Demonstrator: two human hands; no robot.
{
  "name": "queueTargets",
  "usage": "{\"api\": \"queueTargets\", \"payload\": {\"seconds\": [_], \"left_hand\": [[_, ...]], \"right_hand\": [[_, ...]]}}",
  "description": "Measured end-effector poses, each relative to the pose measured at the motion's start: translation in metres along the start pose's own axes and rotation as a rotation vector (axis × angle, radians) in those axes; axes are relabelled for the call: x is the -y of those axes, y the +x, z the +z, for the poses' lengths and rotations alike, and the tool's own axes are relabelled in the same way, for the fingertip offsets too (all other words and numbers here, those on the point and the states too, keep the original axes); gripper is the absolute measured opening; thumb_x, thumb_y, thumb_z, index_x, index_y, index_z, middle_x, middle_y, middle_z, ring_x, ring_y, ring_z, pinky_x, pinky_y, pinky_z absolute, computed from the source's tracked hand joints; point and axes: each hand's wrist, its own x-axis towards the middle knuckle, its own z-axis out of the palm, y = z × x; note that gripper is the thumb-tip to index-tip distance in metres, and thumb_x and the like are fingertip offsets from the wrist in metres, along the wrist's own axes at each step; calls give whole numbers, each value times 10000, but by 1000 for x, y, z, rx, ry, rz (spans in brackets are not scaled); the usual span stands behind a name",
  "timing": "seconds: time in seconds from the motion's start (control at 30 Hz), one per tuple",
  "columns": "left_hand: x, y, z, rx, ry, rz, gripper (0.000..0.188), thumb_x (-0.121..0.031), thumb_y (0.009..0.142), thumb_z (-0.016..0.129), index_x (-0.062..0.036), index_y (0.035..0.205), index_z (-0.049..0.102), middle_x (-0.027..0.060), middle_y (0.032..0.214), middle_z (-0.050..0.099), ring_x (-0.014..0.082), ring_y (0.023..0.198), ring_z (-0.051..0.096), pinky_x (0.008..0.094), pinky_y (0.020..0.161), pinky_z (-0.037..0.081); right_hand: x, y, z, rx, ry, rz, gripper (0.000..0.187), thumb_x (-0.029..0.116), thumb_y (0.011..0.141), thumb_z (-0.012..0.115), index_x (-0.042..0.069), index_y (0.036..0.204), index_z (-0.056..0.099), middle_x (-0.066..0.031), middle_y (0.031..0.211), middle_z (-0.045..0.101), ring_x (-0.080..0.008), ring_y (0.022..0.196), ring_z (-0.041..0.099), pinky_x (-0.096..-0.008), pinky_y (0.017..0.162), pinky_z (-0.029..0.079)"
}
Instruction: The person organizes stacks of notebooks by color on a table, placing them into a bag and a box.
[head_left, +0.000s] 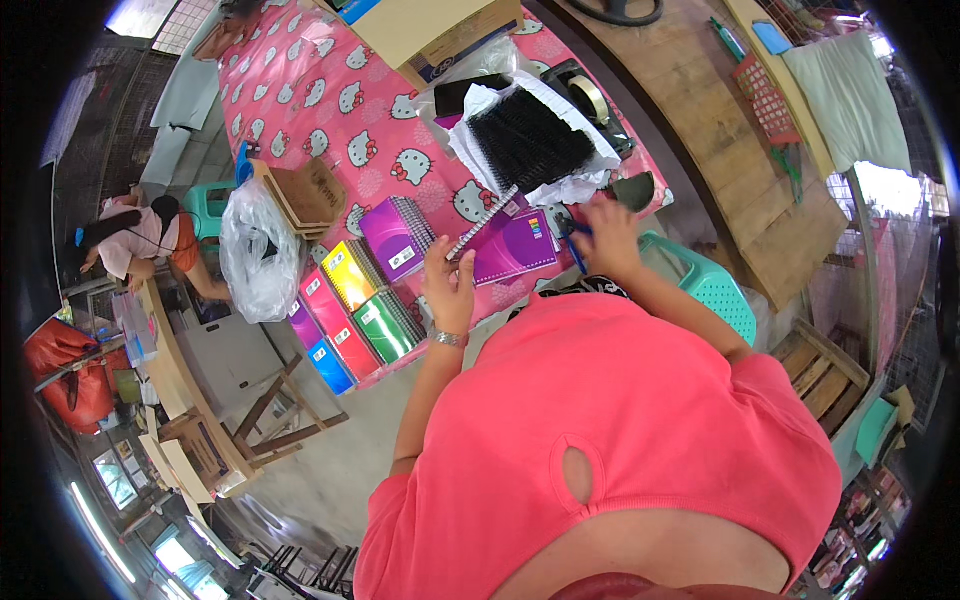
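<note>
Covering: pink cloth (385, 180) printed with white cat faces is spread across the tabletop (290, 65).
Purple notebook: a purple notebook (515, 250) is laid near the tabletop's close edge, between the two hands, with a spiral coil (487, 222) slanted beside it.
Left hand: the left hand (450, 293) is held at the coil's lower end, fingers slightly parted; whether the coil is pinched cannot be told.
Right hand: in the right hand (610, 235) a blue-handled tool (579, 252) is held by curled fingers.
Notebook rows: yellow, green, red, blue and purple spiral notebooks (336, 312) are lined up left of the left hand.
Far side: black coils (530, 138) are heaped on white paper, with a tape roll (588, 100) and a cardboard box (430, 40) placed nearby.
Left edge: a cut-down carton (308, 196) is neighboured by a clear plastic bag (258, 255).
Room: a grey floor (335, 460) is seen below; a wooden table (735, 140) and a teal stool (708, 290) are set to the right, and a co-worker (150, 235) is seen at the left.
</note>
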Motion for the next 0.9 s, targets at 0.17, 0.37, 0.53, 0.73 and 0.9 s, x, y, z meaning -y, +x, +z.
{"api": "queueTargets", "payload": {"seconds": [0.17,0.37,0.53,0.73,0.9], "left_hand": [[5,2,-9,144,129,-71,214,-99,933,613,-8,1125,589,128,948,670,159,814,674,279,649,527],[10,2,-1,95,106,49,177,-114,949,592,-15,1095,577,122,890,670,167,759,682,290,633,531],[17,0,-8,88,39,-20,212,-142,948,601,-13,1112,564,121,863,674,183,752,695,290,638,538],[3,3,-6,128,209,-5,194,-136,935,621,-18,1079,567,116,841,673,186,733,689,291,624,529],[15,5,-10,100,231,74,188,-116,900,654,-22,1043,574,131,850,663,206,705,672,309,599,511]], "right_hand": [[7,-10,9,180,16,-61,729,382,724,734,39,1313,475,-149,1235,482,-329,1115,474,-464,931,393],[-5,-10,10,199,39,-95,728,308,697,724,12,1317,483,-187,1204,491,-352,1103,480,-456,946,401],[8,-3,-61,152,367,-52,708,237,666,691,41,1321,507,-208,1168,504,-373,1098,487,-443,943,415],[76,27,-106,204,630,-585,736,232,663,737,68,1339,497,-175,1188,506,-365,1103,508,-449,961,414],[107,38,-98,228,562,-726,725,232,664,751,64,1321,497,-166,1198,509,-356,1097,512,-460,946,422]]}}
